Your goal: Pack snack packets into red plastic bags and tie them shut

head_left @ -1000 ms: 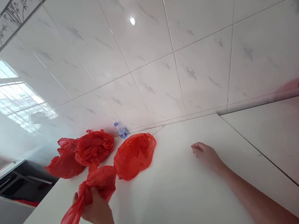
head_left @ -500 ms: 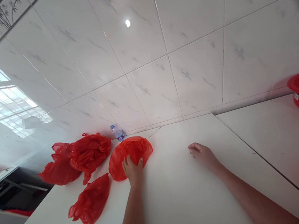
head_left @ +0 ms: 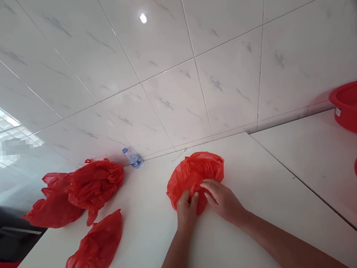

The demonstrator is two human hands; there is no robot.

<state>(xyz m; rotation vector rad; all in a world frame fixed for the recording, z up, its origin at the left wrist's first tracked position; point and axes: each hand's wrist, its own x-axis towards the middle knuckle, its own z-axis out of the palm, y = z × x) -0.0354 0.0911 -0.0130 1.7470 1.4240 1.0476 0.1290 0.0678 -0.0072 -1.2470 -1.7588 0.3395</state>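
Observation:
A thin red plastic bag [head_left: 182,175], opened out in a rounded shape, lies on the white tabletop [head_left: 150,236] in front of me. My left hand [head_left: 186,208] pinches a fold of it near its front edge, between thumb and fingers. Just to the right, my right hand [head_left: 223,199] has its fingers apart and the fingertips at the bag's middle; I see no grip on the plastic. Another red bag [head_left: 97,245] lies crumpled and flat to the left of my left forearm.
Bunched red bags [head_left: 97,183] are piled at the table's back left. Beside them a small water bottle [head_left: 132,158] leans near the tiled wall [head_left: 169,101]. Red basins [head_left: 351,110] stand at the right, past a seam between table sections.
My left hand let go of one bag at the left, then took the rounded bag and brought it rightward. My right hand has moved left to meet it.

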